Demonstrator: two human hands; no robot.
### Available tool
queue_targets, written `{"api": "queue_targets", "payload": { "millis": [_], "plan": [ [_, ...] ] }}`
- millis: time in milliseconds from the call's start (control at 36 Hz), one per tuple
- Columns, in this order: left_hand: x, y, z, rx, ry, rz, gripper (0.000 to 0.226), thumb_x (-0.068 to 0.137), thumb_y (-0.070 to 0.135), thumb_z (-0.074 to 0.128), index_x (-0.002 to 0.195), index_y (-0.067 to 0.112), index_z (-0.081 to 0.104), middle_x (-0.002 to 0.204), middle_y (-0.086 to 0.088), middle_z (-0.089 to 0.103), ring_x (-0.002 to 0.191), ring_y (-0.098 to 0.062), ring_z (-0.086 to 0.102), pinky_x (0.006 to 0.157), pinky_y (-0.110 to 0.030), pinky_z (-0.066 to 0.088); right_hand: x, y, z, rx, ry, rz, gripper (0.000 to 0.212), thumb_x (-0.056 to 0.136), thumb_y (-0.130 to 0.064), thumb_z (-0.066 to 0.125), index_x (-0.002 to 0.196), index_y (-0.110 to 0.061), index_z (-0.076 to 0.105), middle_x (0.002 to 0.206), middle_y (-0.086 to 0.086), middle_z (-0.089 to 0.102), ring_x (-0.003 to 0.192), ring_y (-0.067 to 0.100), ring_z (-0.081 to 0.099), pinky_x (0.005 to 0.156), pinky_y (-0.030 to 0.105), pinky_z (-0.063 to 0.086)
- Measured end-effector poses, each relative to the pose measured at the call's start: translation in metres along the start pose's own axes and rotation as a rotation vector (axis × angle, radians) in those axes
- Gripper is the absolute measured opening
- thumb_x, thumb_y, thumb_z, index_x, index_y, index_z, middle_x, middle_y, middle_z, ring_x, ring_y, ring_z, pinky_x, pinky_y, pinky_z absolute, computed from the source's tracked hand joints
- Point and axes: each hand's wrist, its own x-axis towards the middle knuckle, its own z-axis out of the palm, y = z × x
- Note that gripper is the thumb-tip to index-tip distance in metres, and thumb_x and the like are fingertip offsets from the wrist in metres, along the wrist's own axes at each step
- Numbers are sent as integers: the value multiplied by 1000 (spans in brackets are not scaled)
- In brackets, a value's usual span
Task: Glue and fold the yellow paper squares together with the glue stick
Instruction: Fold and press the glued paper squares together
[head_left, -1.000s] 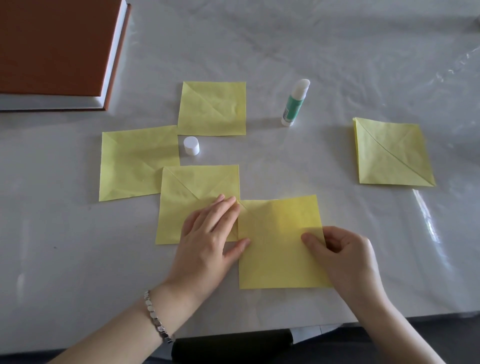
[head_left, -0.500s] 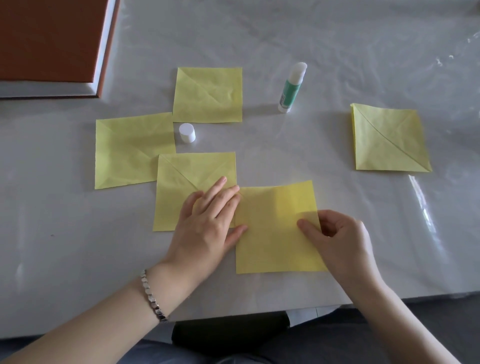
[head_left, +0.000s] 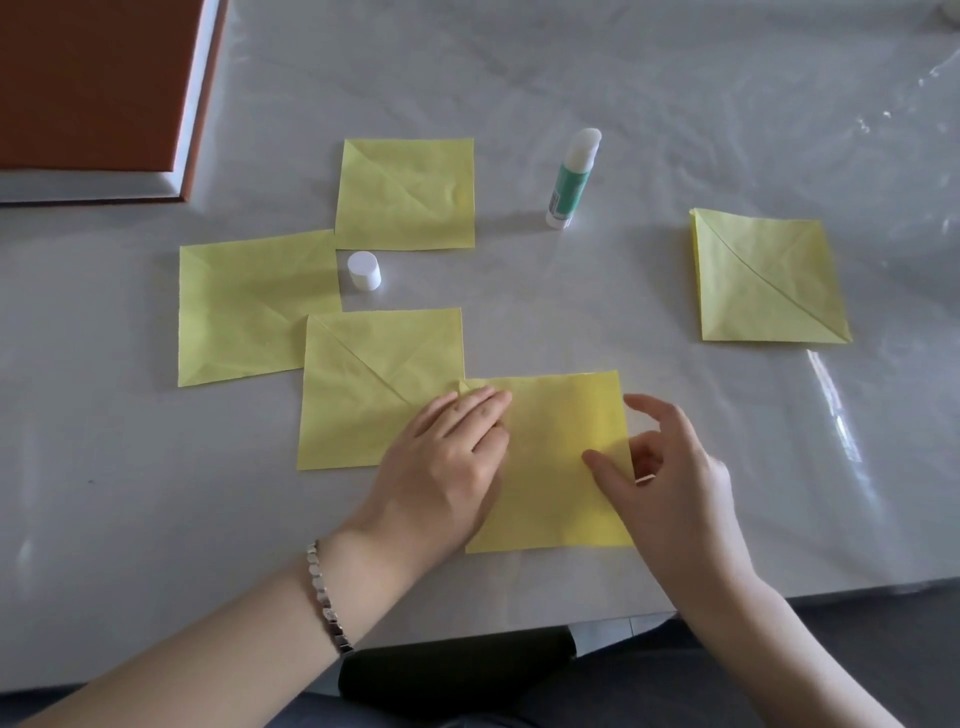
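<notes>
Head view. Thin yellow paper everywhere, five squares, all lightly crumpled and creased corner to corner, on a white table (head_left: 675, 104) under glossy, wrinkled film.

My left hand (head_left: 441, 467) lies flat, palm down, forearm coming in from the lower left with a metal link bracelet (head_left: 324, 597) at the wrist. Its fingers are straight and pressed together, bearing down right where the near square (head_left: 556, 467) overlaps the corner of the middle square (head_left: 374, 384).

My right hand (head_left: 675, 483) comes in from the lower right at the near square's right edge. The thumb tip rests on top of the paper, the index finger is lifted clear above the edge, and the other fingers curl just beyond it. Whether they catch the underside, I can't tell.

The left square (head_left: 249, 306) is tucked under the middle one's corner, the top square (head_left: 405, 195) meets its corner, and the right square (head_left: 769, 278) is well apart.

The glue stick (head_left: 570, 179), a green and white tube, stands uncapped beyond my hands. Its round white cap (head_left: 364, 270) sits among the squares. A brown hardcover book (head_left: 93, 88) is far left.
</notes>
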Motion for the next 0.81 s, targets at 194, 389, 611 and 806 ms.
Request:
{"api": "queue_targets", "payload": {
  "millis": [194, 389, 611, 806],
  "plan": [
    [7, 17, 9, 34, 27, -70, 29, 84, 15, 43, 76, -1, 66, 110, -22, 66, 103, -30, 65, 96, -31, 41, 0, 5, 2, -139, 33, -120, 36, 78, -22, 71, 110, -27, 57, 71, -8, 52, 65, 6, 50, 60, 14, 37],
    [1, 20, 13, 38, -13, -95, 38, 88, 22, 39, 102, -2, 65, 121, -26, 58, 114, -37, 57, 102, -38, 30, -2, 8, 4, -250, 85, -226, 20, 78, -23, 72, 98, -23, 67, 64, -20, 43, 60, 6, 46, 56, 14, 34],
    [2, 15, 13, 41, -68, -66, 53, 99, 29, 18, 128, 6, 55, 136, -20, 49, 127, -34, 45, 104, -41, 31, 0, 12, 6, -271, 125, -283, 18, 76, -18, 74, 93, -15, 71, 64, -27, 36, 65, 9, 43, 57, 13, 31],
    [3, 18, 16, 91, -26, -45, 49, 85, 22, 37, 126, 7, 58, 133, -20, 52, 124, -37, 48, 102, -42, 31, 1, 15, 9, -304, 162, -320, 21, 74, -17, 76, 94, -13, 72, 62, -23, 34, 64, 8, 44, 58, 24, 35]
  ]
}}
